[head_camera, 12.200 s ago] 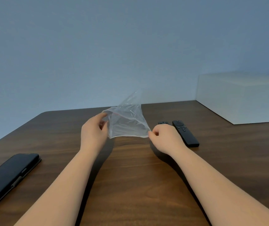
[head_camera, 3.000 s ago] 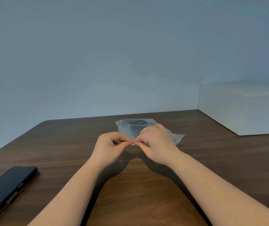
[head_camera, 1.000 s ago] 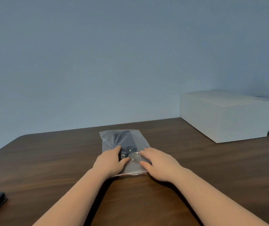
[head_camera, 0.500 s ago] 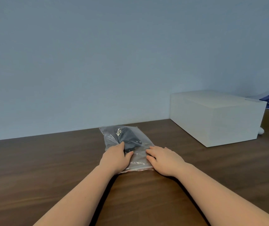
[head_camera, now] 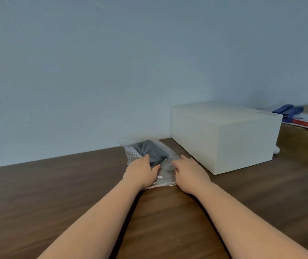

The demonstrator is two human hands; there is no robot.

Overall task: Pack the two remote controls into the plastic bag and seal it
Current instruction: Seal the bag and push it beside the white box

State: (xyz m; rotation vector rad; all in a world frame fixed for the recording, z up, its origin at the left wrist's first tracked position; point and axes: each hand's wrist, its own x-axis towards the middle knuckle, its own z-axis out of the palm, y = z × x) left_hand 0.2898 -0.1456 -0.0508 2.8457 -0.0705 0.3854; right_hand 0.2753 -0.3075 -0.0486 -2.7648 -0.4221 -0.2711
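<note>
Since half a second ago the plastic bag (head_camera: 165, 171), dark remote controls (head_camera: 154, 152) inside, lies turned toward the white box (head_camera: 222, 135) on the wooden surface (head_camera: 37, 193). Left hand (head_camera: 142, 171) and right hand (head_camera: 190, 171) press flat on it, fingers spread, gripping nothing.
</note>
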